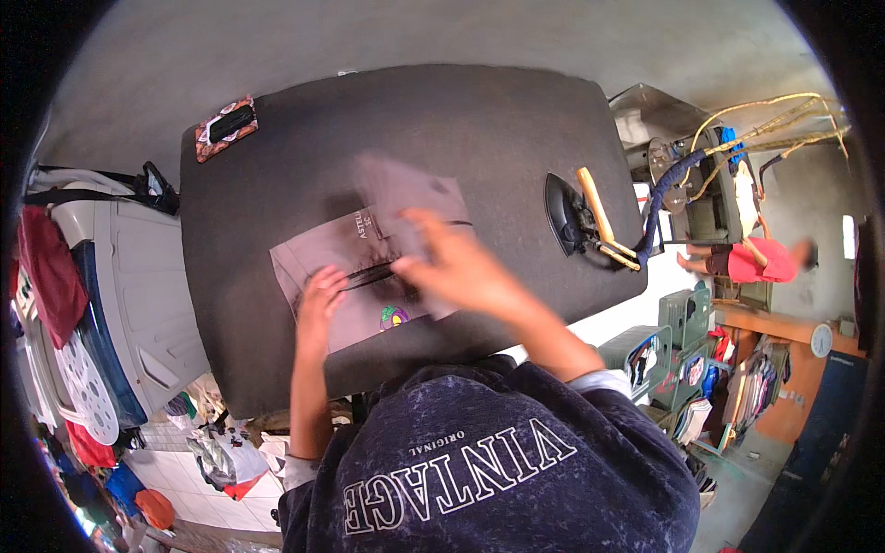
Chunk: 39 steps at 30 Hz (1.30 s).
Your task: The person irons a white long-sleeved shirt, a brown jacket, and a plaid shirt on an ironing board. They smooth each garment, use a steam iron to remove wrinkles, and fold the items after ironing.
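A partly folded mauve-grey garment lies on the dark padded table. It bears white lettering, a dark opening or seam, and a purple, green and yellow print near its lower edge. My left hand rests on the garment's left part, fingers over the cloth. Over its right part is my right hand, blurred, thumb and fingers spread apart. Beyond that hand a flap of cloth is smeared by motion; whether my fingers grip it is unclear. A black iron with a wooden handle stands to the right.
A blue-wrapped hose runs from the iron past the table's right edge. A patterned pad with a black object sits at the far left corner. Stacked plastic chairs stand left. Plastic crates and a person in red are right.
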Motion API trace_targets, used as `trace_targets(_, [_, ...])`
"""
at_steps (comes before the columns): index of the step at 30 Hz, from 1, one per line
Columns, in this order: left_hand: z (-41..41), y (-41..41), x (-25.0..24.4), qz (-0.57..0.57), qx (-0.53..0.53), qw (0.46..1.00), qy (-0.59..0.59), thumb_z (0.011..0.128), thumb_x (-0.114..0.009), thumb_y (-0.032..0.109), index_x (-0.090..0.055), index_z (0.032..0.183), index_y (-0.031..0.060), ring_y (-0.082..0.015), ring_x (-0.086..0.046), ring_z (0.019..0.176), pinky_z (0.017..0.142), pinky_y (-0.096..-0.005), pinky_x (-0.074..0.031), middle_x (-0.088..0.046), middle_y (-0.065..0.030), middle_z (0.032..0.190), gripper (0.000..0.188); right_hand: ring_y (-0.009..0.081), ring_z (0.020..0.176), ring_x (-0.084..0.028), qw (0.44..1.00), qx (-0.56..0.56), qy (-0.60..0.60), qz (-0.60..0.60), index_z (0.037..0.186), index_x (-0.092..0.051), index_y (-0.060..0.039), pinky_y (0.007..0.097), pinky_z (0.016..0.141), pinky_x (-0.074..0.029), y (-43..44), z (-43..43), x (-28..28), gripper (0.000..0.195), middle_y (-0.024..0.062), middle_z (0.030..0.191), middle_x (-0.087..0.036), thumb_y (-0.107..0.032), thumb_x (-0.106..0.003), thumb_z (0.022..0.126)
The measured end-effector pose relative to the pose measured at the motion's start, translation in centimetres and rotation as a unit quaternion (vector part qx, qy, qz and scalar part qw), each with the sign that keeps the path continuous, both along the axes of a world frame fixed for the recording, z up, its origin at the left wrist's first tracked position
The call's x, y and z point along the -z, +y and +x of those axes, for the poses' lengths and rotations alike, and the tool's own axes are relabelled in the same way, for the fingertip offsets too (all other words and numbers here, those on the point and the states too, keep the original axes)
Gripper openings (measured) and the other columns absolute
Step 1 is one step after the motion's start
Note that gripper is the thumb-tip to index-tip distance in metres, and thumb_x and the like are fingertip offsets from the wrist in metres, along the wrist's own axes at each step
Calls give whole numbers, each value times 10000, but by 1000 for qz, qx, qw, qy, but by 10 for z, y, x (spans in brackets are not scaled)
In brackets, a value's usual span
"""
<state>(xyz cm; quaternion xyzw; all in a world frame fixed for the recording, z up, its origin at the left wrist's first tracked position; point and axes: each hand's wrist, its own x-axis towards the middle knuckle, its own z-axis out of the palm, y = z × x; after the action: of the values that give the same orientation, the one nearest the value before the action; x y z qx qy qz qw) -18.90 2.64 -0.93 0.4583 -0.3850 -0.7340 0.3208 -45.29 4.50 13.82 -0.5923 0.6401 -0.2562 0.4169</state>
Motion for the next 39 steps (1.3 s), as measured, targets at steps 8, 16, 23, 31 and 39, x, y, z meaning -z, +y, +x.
trace_targets(8, [28,-18,26,51,-72,988,-125,975,-652,306,-470,1391,-26,-210,-561,1164,1020,-315,-412,-584,-133,1312,563,369,1123,-601,977,-132,-162,45,1384,-477,1,431,983,-477,16,104,78,475,219,1261,-567,-225,-572,978])
trace_targets(16, [3,1,16,-338,-64,784,-516,943,-639,192,-444,1451,93,-277,-476,1314,1101,-428,-334,-506,-148,1426,553,331,1227,-516,984,97,73,-129,1166,-658,-41,408,1085,-383,-29,-37,112,263,147,1299,-567,-195,-513,1009])
trace_targets(23, [-18,-2,35,-414,143,634,-637,1000,-492,396,-353,1548,215,-282,-202,1519,1171,-673,-76,-293,-44,1623,593,272,1246,-448,990,-6,143,4,912,-777,-71,386,1112,-310,-110,-93,168,604,85,1299,-553,-573,-451,992])
trace_targets(31, [-13,-2,38,-422,116,636,-636,1019,-458,403,-341,1556,249,-269,-185,1529,1154,-713,-50,-278,-33,1633,570,420,1426,-333,916,158,288,-229,1478,-431,-76,529,1180,-236,-39,-58,161,602,227,1546,-364,-402,-541,984])
trace_targets(39, [0,-19,36,-393,107,616,-675,1006,-498,341,-417,1509,156,-264,-247,1499,1146,-692,-129,-324,-70,1601,541,376,1403,-363,945,182,271,-22,1505,-364,-58,502,1176,-243,17,-15,176,695,215,1496,-413,-428,-573,955])
